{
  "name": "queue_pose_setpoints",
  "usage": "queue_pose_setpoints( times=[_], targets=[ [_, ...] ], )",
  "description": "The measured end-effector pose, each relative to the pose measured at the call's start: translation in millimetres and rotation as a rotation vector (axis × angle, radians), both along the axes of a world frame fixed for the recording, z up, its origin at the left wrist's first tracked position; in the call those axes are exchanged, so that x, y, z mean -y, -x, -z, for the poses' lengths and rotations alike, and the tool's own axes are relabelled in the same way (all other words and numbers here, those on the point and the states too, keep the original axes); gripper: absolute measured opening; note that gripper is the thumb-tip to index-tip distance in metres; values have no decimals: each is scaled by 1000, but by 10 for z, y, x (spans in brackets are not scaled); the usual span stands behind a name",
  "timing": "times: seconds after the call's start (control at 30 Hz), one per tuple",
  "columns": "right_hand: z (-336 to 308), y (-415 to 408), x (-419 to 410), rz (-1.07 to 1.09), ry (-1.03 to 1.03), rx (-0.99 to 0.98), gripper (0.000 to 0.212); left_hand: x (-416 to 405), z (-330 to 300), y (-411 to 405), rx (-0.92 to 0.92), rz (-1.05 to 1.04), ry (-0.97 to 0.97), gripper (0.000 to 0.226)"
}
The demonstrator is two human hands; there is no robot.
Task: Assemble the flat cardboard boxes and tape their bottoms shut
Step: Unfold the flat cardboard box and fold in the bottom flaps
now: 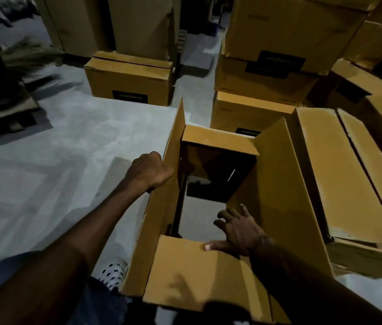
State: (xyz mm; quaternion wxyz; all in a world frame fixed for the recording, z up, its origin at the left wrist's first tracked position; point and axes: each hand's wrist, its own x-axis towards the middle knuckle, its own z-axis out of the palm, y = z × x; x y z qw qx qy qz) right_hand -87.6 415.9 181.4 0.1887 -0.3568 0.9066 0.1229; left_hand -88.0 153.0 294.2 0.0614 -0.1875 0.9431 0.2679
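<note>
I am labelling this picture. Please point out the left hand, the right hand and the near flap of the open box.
left hand (pixel 148 171), head view, back of the fist
right hand (pixel 239 228), head view, back of the hand
near flap (pixel 185 273), head view, middle of the flap

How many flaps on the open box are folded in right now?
2: the near flap under the right hand, and the far flap. The two long side flaps stand up.
</note>
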Motion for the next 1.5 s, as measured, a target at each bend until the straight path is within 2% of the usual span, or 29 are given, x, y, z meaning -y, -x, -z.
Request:
queue_pose_setpoints(
  times=[0.07, 0.17, 0.27, 0.37, 0.47, 0.5, 0.6, 0.73, 0.87, 1.0, 1.2, 1.33, 1.43, 1.5],
  targets=[
    [-54, 251, 35, 92, 117, -59, 103, 16, -20, 11, 59, 37, 0, 27],
    [-179, 800, 92, 223, 226, -239, 89, -15, -13, 6, 102, 91, 66, 28],
    [-309, 1367, 166, 363, 286, -337, 91, -43, 20, 41, 72, 112, 134, 32],
    [-341, 1759, 262, 400, 257, -329, 86, -49, 82, 89, 32, 132, 184, 39],
    [-330, 1946, 362, 339, 172, -289, 54, -31, 125, 121, 11, 114, 183, 43],
    [-303, 1958, 383, 323, 164, -305, 51, -14, 131, 137, 8, 105, 167, 42],
    [-15, 1872, 374, 327, 154, -340, 56, 14, 146, 175, 23, 108, 105, 40],
    [315, 1762, 358, 332, 31, -223, 70, -54, 189, 162, 33, 153, 84, 36],
    [-5, 1926, 280, 303, 5, -90, 69, -72, 181, 146, -29, 142, 92, 43],
    [-522, 1785, 7, 378, 81, -167, 75, -95, 116, 116, -29, 147, 128, 35],
    [-953, 1065, -756, 566, 338, -193, 79, -232, 28, -25, -3, 167, 73, 21],
    [-988, 532, -1020, 743, 759, -74, 70, -321, 18, -214, 46, 180, -26, 12],
    [-1094, 261, -858, 850, 1096, 9, 54, -405, 19, -390, 28, 165, -180, 40],
    [-1097, 101, -669, 897, 1174, 118, 53, -548, 38, -544, 59, 170, -305, 62]
  ],
)
